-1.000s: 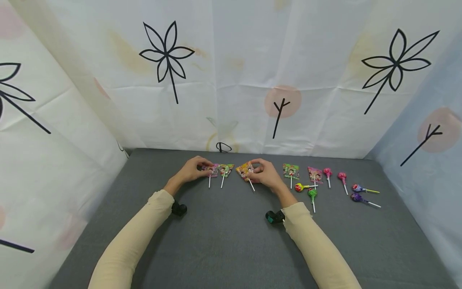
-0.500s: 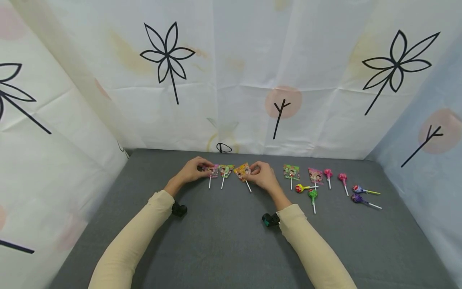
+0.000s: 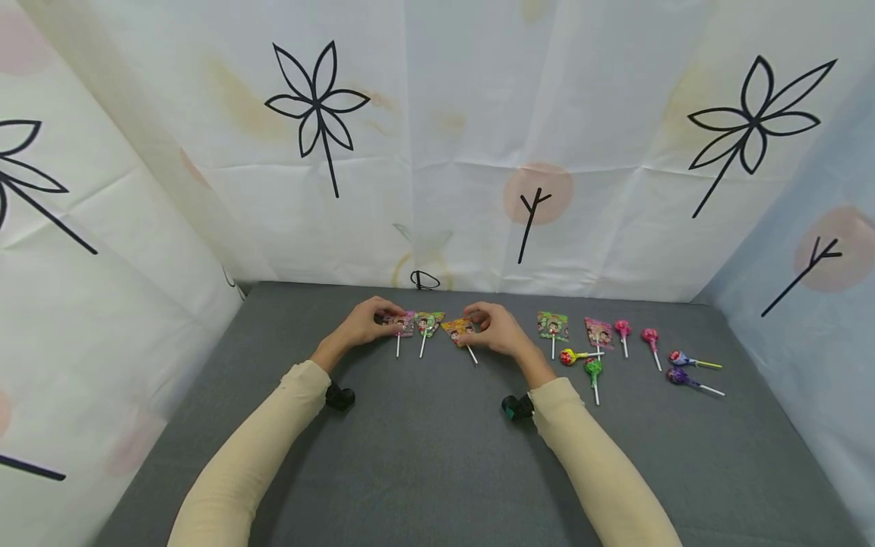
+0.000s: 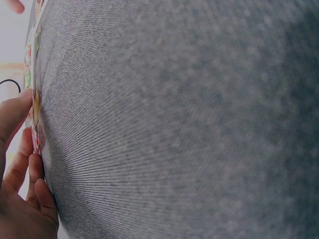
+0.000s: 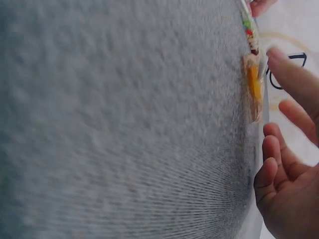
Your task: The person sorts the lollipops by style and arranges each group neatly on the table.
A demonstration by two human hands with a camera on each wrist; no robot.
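Observation:
Near the table's back edge, my left hand [image 3: 365, 321] holds a flat pink-purple wrapped lollipop [image 3: 403, 324] between thumb and fingertips; the fingers partly cover its wrapper. Beside it lies a green wrapped lollipop [image 3: 428, 324]. An orange wrapped lollipop [image 3: 456, 330] lies tilted to the right of the green one, its stick toward the front right. Over its right side is my right hand [image 3: 501, 330]. In the right wrist view the thumb and fingers are spread, and the orange wrapper [image 5: 254, 89] lies on the cloth apart from the fingertips.
To the right lie another green flat lollipop [image 3: 552, 326], a pink flat one [image 3: 598, 333] and several round lollipops, including a yellow one [image 3: 570, 355], a green one [image 3: 593, 368] and a purple one [image 3: 680, 376]. A patterned white curtain [image 3: 465, 243] stands behind the grey table [image 3: 437, 456].
My right hand moved left with the orange lollipop, setting it nearer the green one, then loosened and shifted slightly right. The left hand stayed in place.

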